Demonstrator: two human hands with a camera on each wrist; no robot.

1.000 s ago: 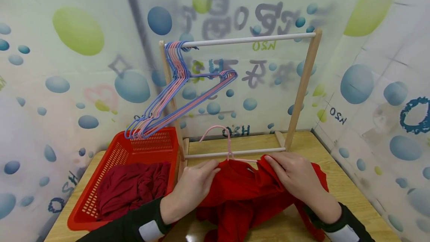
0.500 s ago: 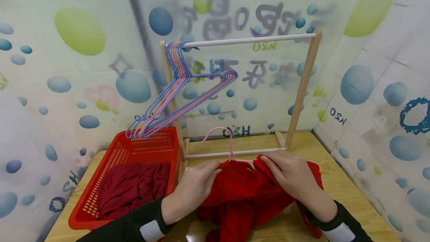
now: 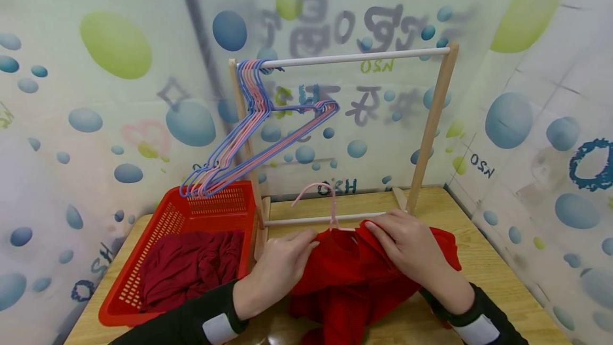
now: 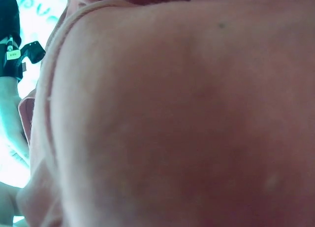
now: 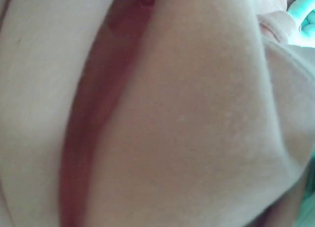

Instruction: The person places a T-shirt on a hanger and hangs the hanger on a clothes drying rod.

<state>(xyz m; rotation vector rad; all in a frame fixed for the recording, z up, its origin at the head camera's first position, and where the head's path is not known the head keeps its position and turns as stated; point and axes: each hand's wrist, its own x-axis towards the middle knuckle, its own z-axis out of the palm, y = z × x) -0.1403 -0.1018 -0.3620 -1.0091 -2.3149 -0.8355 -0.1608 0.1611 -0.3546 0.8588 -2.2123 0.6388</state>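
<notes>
A bright red shirt point(image 3: 351, 276) hangs bunched between both hands above the table in the head view. Out of its neckline rises the hook of a pink hanger point(image 3: 333, 204); one shoulder bar shows at the collar, and the rest is hidden in the cloth. My left hand point(image 3: 275, 268) pinches the shirt at its left shoulder, thumb and fingers at the edge. At the other shoulder my right hand point(image 3: 414, 252) grips the cloth, its fingers over the top. Both wrist views are filled by close, blurred surfaces and tell little.
A red basket point(image 3: 112, 281) holding dark red cloth point(image 3: 191, 265) stands at the left. Behind my hands is a wooden rack point(image 3: 433, 126) with a white rail point(image 3: 354, 58). Several blue and pink hangers point(image 3: 258, 116) hang at its left end, over the basket. Everything stands on a wooden table point(image 3: 488, 238).
The right hand has moved a little to the left with the cloth it grips. The pink hanger's hook and my left hand have shifted slightly right.
</notes>
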